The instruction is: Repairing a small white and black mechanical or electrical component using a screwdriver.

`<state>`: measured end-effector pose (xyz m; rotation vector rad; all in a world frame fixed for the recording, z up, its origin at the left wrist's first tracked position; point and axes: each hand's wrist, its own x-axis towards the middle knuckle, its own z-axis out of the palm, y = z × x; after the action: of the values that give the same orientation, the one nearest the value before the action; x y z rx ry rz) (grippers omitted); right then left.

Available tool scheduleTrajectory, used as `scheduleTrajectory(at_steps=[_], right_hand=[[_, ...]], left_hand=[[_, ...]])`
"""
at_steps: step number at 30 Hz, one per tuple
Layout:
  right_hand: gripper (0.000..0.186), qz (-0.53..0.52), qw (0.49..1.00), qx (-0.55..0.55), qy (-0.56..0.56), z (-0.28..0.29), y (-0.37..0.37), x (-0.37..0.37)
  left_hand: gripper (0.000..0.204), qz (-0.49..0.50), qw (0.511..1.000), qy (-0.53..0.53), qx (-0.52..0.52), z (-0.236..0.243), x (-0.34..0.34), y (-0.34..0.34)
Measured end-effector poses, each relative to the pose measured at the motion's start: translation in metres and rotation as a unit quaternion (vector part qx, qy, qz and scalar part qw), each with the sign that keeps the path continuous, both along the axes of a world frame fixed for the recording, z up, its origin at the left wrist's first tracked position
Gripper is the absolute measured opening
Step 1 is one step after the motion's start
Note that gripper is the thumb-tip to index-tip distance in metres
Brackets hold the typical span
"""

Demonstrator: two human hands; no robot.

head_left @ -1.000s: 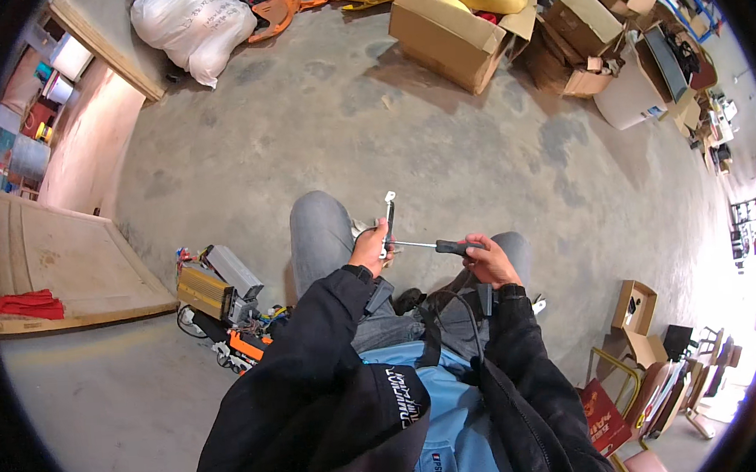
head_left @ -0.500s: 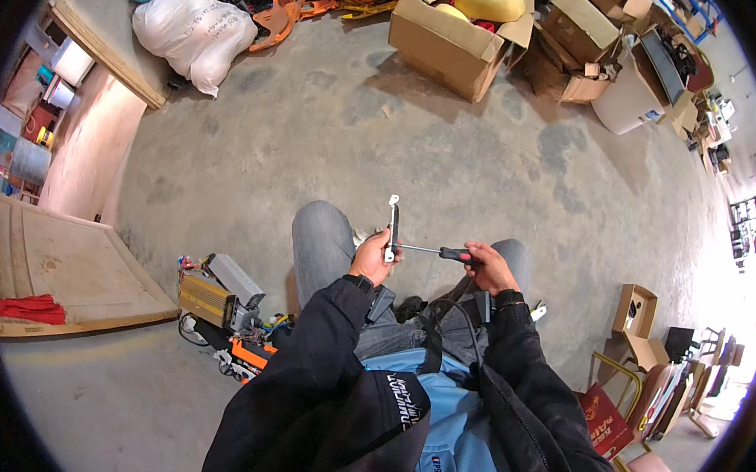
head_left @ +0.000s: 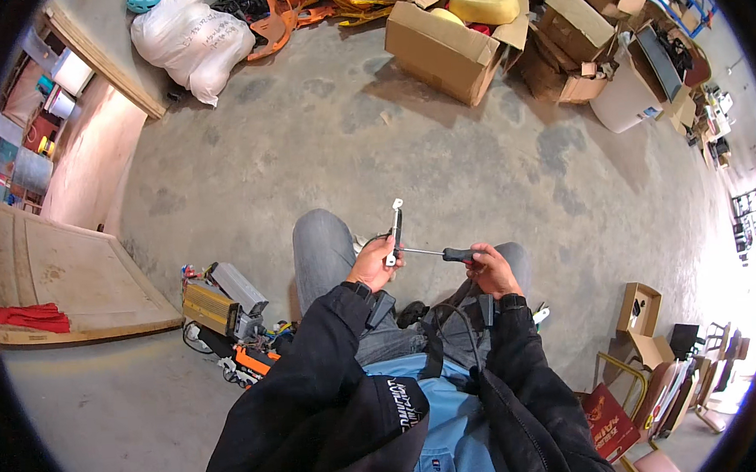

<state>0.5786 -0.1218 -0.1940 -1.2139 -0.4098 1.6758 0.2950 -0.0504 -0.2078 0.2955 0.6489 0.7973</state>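
Above my knees, my left hand [head_left: 374,264] is closed around a narrow black-and-white bar-shaped part [head_left: 396,228] with a white tab at each end. The part stands nearly upright, tilted slightly right at its top. My right hand [head_left: 493,270] grips the dark handle of a screwdriver [head_left: 458,255]. Its thin metal shaft points left and its tip reaches the side of the part near my left fingers. Whether the tip sits in a screw is too small to tell.
Left of my legs lie a gold metal box [head_left: 210,303] and an orange power tool [head_left: 254,359] among wires. Ahead stand a cardboard box [head_left: 441,57] with yellow items and a white sack [head_left: 193,45]. An open small carton [head_left: 638,309] and folded chairs [head_left: 673,391] are at right.
The screwdriver handle has turned in my right fingers, its red patch no longer showing. Both hands and the part sit slightly lower in view.
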Motion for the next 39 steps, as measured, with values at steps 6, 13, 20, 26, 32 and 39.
scheduleTrajectory(at_steps=[6,13,20,26,32,39], right_hand=[[0.044,0.011,0.99,0.004,-0.138,0.003,-0.004,-0.01],[0.03,0.004,1.0,-0.024,0.019,-0.015,-0.013,-0.006],[0.03,0.02,0.999,-0.027,-0.042,-0.004,-0.004,-0.01],[0.026,0.047,0.996,-0.065,-0.04,-0.008,-0.003,-0.003],[0.027,-0.015,0.999,-0.03,-0.038,-0.009,-0.004,-0.008],[0.032,0.058,0.997,-0.056,-0.011,-0.018,-0.005,0.002]], left_hand=[[0.019,-0.023,0.985,0.13,0.109,-0.012,0.002,-0.007],[0.019,0.014,0.999,0.038,0.03,-0.032,-0.004,-0.014],[0.017,0.029,0.999,0.045,-0.011,-0.019,0.0,-0.004],[0.018,0.027,0.999,0.041,-0.013,-0.024,-0.001,-0.004],[0.016,0.009,0.999,0.033,-0.008,-0.03,-0.003,-0.005],[0.017,0.029,0.999,0.024,-0.03,-0.027,-0.002,-0.005]])
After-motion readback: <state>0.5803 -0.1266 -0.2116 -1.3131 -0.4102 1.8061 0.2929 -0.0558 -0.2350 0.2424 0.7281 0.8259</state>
